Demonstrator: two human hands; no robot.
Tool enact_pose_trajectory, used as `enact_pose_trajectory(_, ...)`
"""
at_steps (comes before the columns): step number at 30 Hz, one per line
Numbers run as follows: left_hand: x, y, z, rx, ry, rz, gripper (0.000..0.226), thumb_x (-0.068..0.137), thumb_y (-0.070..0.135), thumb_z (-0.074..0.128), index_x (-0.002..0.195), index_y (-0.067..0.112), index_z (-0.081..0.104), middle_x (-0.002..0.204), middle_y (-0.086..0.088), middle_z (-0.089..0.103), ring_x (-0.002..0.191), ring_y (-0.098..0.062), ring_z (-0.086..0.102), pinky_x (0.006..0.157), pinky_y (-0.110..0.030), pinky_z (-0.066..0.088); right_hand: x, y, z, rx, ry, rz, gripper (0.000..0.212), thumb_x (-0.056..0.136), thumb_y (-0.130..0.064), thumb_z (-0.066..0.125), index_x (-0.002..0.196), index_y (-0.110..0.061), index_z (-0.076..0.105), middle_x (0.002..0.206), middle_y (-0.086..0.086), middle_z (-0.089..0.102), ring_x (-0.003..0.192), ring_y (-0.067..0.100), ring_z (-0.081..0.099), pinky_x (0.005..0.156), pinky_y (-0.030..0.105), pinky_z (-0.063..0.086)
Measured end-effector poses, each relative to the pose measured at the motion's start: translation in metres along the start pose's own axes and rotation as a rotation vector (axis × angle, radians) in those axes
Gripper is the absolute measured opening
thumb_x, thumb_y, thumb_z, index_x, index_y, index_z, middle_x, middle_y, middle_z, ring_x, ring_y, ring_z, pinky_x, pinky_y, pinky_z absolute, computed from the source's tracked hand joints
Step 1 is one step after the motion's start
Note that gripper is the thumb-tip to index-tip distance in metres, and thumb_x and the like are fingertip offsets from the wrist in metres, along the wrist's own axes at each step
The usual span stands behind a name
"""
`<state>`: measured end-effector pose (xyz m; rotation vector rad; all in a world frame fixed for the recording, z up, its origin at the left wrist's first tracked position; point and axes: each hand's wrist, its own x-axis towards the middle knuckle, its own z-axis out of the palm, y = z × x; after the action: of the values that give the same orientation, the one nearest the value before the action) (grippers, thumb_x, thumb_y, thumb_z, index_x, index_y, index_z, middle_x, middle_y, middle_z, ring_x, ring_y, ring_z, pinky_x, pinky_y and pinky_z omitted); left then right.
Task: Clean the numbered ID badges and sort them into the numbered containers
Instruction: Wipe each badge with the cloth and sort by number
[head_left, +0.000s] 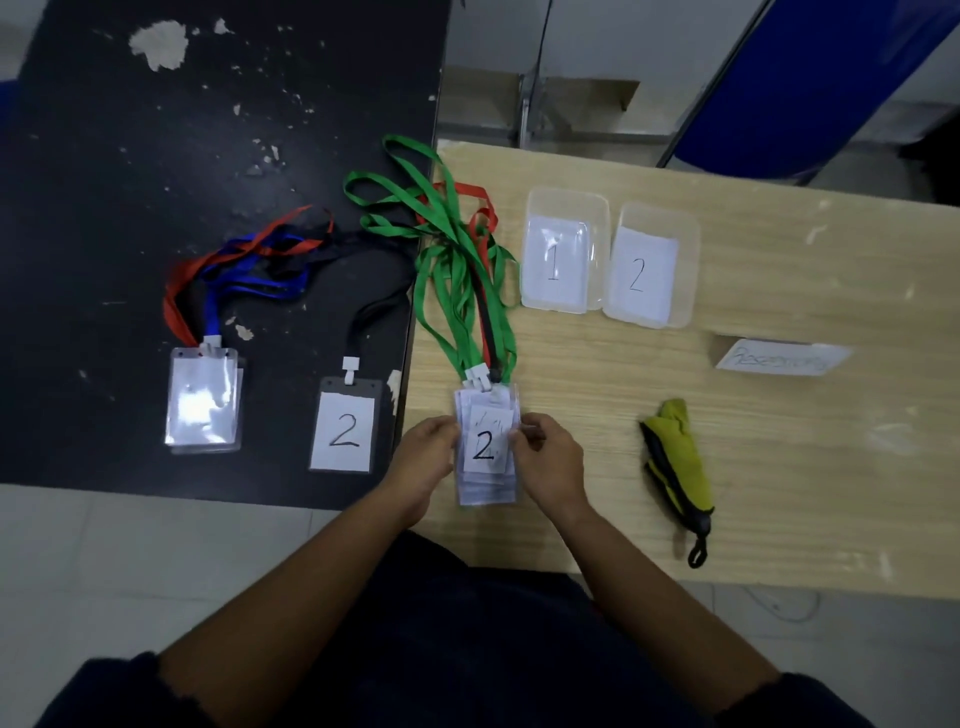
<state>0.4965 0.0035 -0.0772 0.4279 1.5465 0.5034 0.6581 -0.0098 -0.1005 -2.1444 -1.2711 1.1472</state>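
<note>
A stack of clear badge holders lies on the wooden table near its front edge, with green, red and black lanyards trailing away from me. The top badge shows a handwritten 2. My left hand pinches its left edge and my right hand pinches its right edge. Two clear plastic containers stand further back: one labelled 1 and one labelled 2. A folded yellow cloth lies to the right of my hands.
On the black table to the left lie a single badge marked 2 on a black lanyard and a small pile of badges with red and blue lanyards. A handwritten paper label sits on the wooden table at right.
</note>
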Motion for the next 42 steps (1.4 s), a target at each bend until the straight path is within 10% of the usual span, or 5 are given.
enact_pose_trajectory(13, -0.007, -0.002, 0.003, -0.074, 0.132, 0.057, 0.011, 0.096, 0.018, 0.053, 0.101, 0.024, 0.061, 0.115, -0.002, 0.066, 0.108, -0.014, 0.061, 0.075, -0.029, 0.047, 0.014, 0.008, -0.022, 0.048, -0.037, -0.083, 0.011, 0.092, -0.019, 0.066, 0.097, -0.015, 0.075, 0.087, -0.011, 0.070, 0.080, 0.000, 0.061, 0.069, 0.002, 0.041)
enact_pose_trajectory(23, -0.013, 0.000, 0.011, -0.098, 0.139, 0.111, 0.008, 0.098, 0.018, 0.056, 0.100, 0.021, 0.063, 0.114, -0.002, 0.069, 0.109, -0.014, 0.064, 0.087, -0.032, 0.047, 0.011, 0.006, -0.041, 0.106, -0.036, -0.061, 0.014, 0.093, -0.023, 0.065, 0.100, -0.017, 0.075, 0.095, -0.005, 0.073, 0.087, 0.007, 0.065, 0.077, 0.021, 0.049)
enact_pose_trajectory(27, -0.016, 0.007, 0.019, -0.129, 0.161, 0.143, 0.023, 0.105, 0.025, 0.042, 0.112, 0.011, 0.059, 0.116, -0.006, 0.069, 0.106, -0.017, 0.064, 0.093, -0.033, 0.047, 0.002, -0.008, -0.061, 0.481, -0.180, 0.127, 0.009, 0.094, -0.018, 0.065, 0.099, -0.019, 0.073, 0.089, -0.002, 0.075, 0.074, 0.011, 0.065, 0.056, 0.026, 0.049)
enact_pose_trajectory(35, -0.039, 0.036, 0.048, -0.507, -0.420, -0.088, 0.081, 0.096, 0.071, 0.016, 0.131, 0.013, 0.060, 0.126, -0.013, 0.068, 0.110, -0.030, 0.068, 0.085, -0.046, 0.056, -0.024, -0.027, -0.101, 0.617, -0.376, 0.021, 0.011, 0.092, -0.014, 0.066, 0.096, -0.010, 0.076, 0.085, 0.010, 0.074, 0.068, 0.017, 0.064, 0.049, 0.025, 0.044)
enact_pose_trajectory(42, -0.039, 0.028, 0.057, -0.653, -0.564, -0.110, 0.070, 0.100, 0.061, 0.023, 0.136, 0.009, 0.054, 0.137, -0.017, 0.059, 0.125, -0.034, 0.058, 0.099, -0.059, 0.047, -0.021, -0.003, -0.121, 0.332, -0.055, -0.156, 0.026, 0.095, -0.037, 0.061, 0.079, -0.022, 0.074, 0.072, -0.001, 0.073, 0.056, 0.014, 0.065, 0.050, 0.016, 0.044)
